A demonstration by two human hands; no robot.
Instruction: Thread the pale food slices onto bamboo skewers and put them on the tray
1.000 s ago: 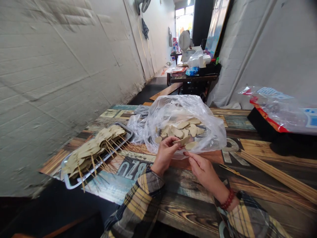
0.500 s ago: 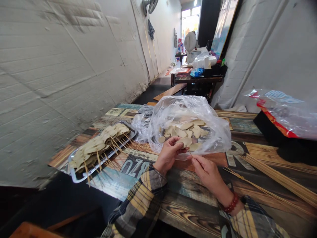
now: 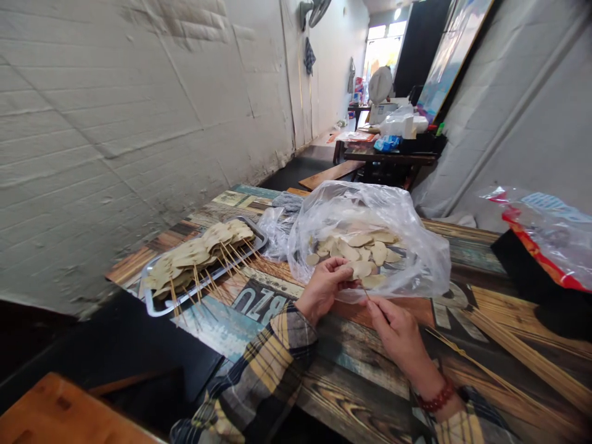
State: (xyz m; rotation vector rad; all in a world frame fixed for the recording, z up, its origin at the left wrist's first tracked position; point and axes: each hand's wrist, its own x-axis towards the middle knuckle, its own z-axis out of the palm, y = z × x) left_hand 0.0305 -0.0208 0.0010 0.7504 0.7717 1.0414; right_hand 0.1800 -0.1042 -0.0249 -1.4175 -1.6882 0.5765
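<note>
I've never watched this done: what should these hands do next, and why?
Probably the right hand should push its stick into the slice in the left hand: the stick points up at the slice's near edge, and slices on the tray have sticks poking out.

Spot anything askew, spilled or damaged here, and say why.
The metal tray on the left looks precarious: its near corner seems to overhang the edge of the table. The wall beyond it looks creased. Nothing appears spilled.
</note>
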